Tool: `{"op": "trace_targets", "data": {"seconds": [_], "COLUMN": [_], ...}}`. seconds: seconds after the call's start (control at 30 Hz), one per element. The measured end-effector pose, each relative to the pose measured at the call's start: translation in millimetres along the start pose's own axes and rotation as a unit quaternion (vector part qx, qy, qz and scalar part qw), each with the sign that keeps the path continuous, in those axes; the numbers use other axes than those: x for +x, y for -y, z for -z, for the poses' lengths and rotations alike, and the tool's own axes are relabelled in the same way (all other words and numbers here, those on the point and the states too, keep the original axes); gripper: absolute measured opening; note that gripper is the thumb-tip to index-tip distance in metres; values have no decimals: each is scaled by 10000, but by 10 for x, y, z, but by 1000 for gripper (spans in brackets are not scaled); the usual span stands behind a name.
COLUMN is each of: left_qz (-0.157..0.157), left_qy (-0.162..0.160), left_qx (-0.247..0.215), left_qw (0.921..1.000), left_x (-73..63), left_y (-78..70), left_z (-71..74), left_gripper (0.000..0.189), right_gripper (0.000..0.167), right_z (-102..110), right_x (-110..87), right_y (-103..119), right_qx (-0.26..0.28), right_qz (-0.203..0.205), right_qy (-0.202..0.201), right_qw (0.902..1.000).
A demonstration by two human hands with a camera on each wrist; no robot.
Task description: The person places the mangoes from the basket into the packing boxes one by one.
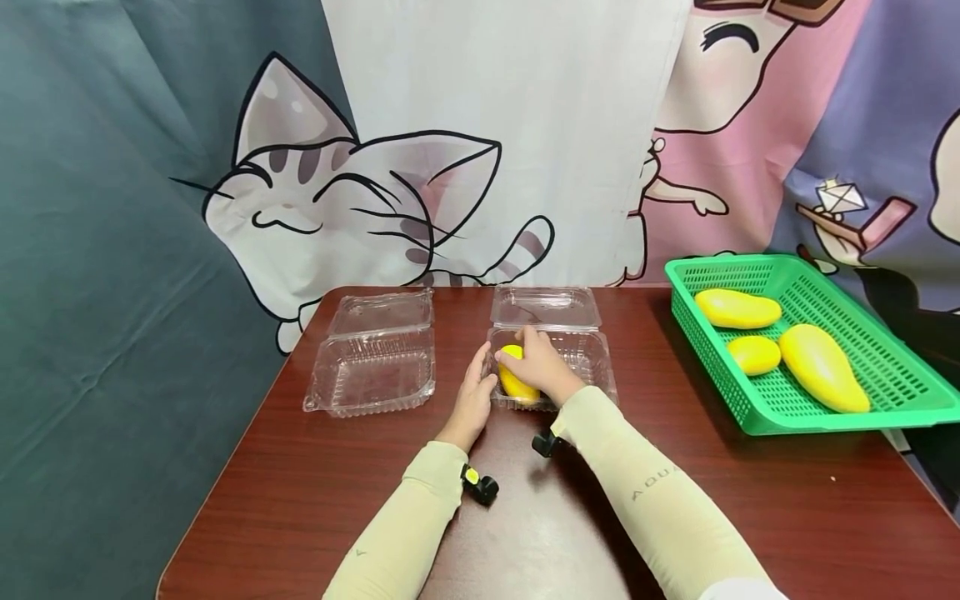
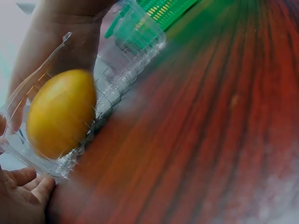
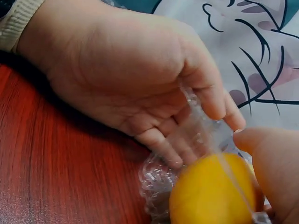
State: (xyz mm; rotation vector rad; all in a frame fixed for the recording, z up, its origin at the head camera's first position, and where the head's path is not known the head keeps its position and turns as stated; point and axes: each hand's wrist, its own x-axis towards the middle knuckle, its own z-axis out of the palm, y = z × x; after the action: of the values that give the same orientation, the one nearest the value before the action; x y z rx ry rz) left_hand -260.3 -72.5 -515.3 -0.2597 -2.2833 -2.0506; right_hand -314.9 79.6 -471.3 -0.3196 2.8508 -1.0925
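Observation:
A yellow mango (image 1: pixel 516 375) lies in the left part of the right-hand clear plastic clamshell box (image 1: pixel 604 367), whose lid is folded back. My right hand (image 1: pixel 546 364) reaches over the box and grips the mango, its thumb (image 3: pixel 275 163) against the fruit's side. At the box's left wall is my left hand (image 1: pixel 472 400), with the plastic rim between its thumb and fingers. Through the clear wall, the left wrist view shows the mango (image 2: pixel 63 112) and some left fingertips (image 2: pixel 44 189) at the box's lower edge. The right fingers are partly hidden behind the fruit.
Another open clear clamshell box (image 1: pixel 371 375) stands on the brown table (image 1: pixel 360 492) to the left. A green basket (image 1: pixel 757 417) at the right holds several mangoes (image 1: pixel 821 367). A cat-printed curtain (image 1: pixel 420 75) hangs behind the table.

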Motion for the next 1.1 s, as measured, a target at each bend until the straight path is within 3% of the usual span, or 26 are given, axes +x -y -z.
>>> {"op": "trace_targets", "data": {"seconds": [0.13,0.3,0.53,0.7,0.9,1.1], "left_qz": [7,93,95,168,181,141], "left_qy": [14,47,-19,-93,-48,-1], "left_qx": [46,-17,-54,-110,-113,-197], "left_qw": [10000,9999,9999,9998,9998,9997], "left_x": [13,6,1,-11,24,-2], "left_y": [-13,-30,-51,-53,-30,-17], "left_z": [-26,-46,-26,9,18,-24], "left_gripper": [61,60,59,58,58,58], "right_gripper": [60,54,38,22,24,33], "right_z": [101,352,1093,1663,2197,2617], "right_x": [-39,-114,-179,-236,-381,-580], "right_y": [-25,-56,-203,-463,-888,-1353], "right_qx": [-91,-352,-658,-936,-893,-1214], "right_qz": [-30,221,578,557,173,-375], "right_qy": [-5,37,-266,-704,-997,-963], "right_qw": [10000,9991,9958,9916,9908,9872]}}
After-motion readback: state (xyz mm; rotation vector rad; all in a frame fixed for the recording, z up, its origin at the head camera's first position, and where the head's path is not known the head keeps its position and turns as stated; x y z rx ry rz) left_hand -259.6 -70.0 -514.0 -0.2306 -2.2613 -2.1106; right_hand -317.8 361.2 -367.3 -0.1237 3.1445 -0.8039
